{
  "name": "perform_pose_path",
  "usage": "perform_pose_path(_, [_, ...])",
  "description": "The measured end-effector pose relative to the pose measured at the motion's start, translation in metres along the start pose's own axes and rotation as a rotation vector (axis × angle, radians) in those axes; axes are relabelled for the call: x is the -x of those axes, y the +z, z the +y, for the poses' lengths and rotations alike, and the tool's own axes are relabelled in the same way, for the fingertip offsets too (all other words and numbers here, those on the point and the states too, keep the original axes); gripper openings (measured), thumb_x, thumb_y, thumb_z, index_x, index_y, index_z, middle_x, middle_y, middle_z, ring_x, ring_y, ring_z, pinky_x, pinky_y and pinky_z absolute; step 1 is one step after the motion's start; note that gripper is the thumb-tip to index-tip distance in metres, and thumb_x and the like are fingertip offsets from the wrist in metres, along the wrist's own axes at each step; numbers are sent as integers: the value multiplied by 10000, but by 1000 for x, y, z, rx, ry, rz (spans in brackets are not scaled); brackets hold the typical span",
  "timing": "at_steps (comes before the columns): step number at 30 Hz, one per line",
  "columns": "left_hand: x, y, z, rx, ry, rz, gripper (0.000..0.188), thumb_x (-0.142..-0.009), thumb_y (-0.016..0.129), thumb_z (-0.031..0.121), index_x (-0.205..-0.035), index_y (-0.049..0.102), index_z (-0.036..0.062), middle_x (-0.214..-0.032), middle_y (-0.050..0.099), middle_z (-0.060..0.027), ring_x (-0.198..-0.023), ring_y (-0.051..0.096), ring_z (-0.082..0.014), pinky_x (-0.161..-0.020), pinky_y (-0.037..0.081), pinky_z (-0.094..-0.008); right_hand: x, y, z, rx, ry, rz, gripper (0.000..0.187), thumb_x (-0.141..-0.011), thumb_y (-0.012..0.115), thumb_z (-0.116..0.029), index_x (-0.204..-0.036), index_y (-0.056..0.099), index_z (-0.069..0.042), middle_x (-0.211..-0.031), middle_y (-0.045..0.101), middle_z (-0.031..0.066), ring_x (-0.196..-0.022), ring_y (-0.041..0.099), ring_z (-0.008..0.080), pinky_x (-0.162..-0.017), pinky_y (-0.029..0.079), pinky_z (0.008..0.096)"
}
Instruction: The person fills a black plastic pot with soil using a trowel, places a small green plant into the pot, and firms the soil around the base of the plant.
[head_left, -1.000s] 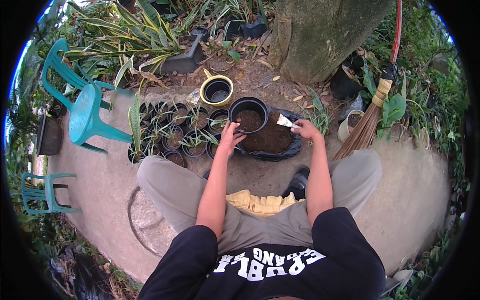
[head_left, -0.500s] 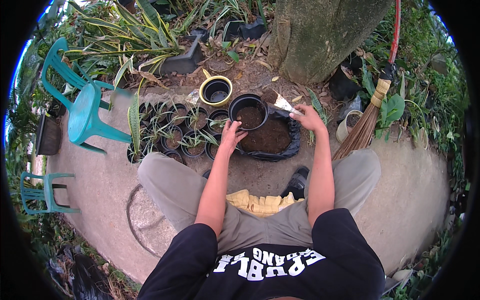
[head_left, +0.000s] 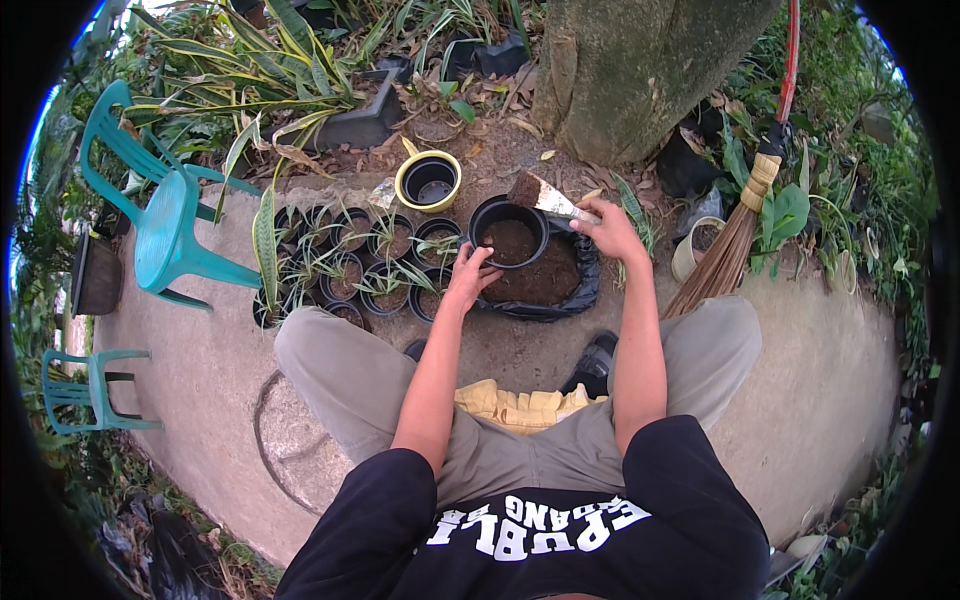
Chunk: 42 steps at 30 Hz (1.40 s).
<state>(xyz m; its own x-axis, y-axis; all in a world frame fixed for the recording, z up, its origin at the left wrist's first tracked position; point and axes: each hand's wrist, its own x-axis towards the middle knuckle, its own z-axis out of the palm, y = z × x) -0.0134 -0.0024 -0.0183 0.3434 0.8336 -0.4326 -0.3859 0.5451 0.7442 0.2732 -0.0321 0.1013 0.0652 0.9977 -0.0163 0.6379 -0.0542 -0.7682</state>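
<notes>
My left hand (head_left: pixel 468 278) grips the near left rim of a round black plastic pot (head_left: pixel 505 212), which has dark soil in the bottom. In my right hand (head_left: pixel 612 232) is the handle of a pale, soil-smeared trowel (head_left: pixel 556 202). Its blade reaches left over the pot's far rim and is tilted, with dark soil stuck on its end. Under and beside the pot sits an open black plastic bag (head_left: pixel 568 310) full of loose brown soil (head_left: pixel 545 282).
Several small black pots with young plants (head_left: pixel 385 285) stand left of the bag. A yellow pot (head_left: pixel 456 190) with a black one inside sits beyond. A straw broom (head_left: pixel 735 235) leans at right; green chairs (head_left: pixel 165 235) stand at left. A tree trunk (head_left: pixel 630 90) rises behind.
The trowel's blade has swung left from beside the pot to over its far rim, and my right hand has turned with it. My left hand still holds the pot.
</notes>
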Motion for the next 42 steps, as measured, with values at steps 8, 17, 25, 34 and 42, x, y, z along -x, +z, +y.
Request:
perform_pose_path(8, [6, 12, 0, -48, -19, 37, 604, -846, 679, 204, -1331, 333, 99, -1226, 499, -131, -1024, 607, -302, -920, 519, -429, -1, 4, -12, 18, -1, 105, 384, -803, 743, -202, -1143, 630, -65, -1075, 681, 173, -1038, 632, 348, -900, 471, 411])
perform_pose_path(17, [12, 16, 2, 25, -8, 29, 422, -862, 672, 200, -1184, 416, 109, -1182, 524, -117, -1025, 603, -308, -913, 520, -422, 7, 11, -34, 152, -79, 192, 333, -783, 751, -200, -1085, 644, -109, -1043, 681, 133, -1039, 609, 346, -900, 457, 431])
perform_pose_path(25, [10, 17, 2, 81, 12, 9, 499, -861, 673, 215, -1236, 365, 96, -1268, 471, -143, -1126, 555, -341, -967, 486, -440, 4, 9, -30, 217, -106, 180, 326, -768, 752, -187, -1068, 648, -115, -998, 673, 146, -1013, 597, 352, -891, 448, 464])
perform_pose_path(34, [4, 14, -1, 76, 18, -20, 500, -869, 672, 239, -1237, 357, 117, -1253, 478, -154, -1114, 558, -322, -969, 493, -439, 7, 13, -24, 148, -96, 186, 331, -767, 748, -165, -1079, 650, -110, -1029, 676, 150, -1027, 596, 368, -883, 460, 457])
perform_pose_path(42, [6, 11, 0, 110, 39, 34, 513, -853, 677, 226, -1226, 351, 93, -1263, 439, -162, -1164, 518, -336, -1005, 461, -471, -6, 14, 40, -45, -11, 167, 372, -800, 750, -178, -1132, 633, -60, -1066, 682, 171, -1007, 636, 336, -900, 472, 399])
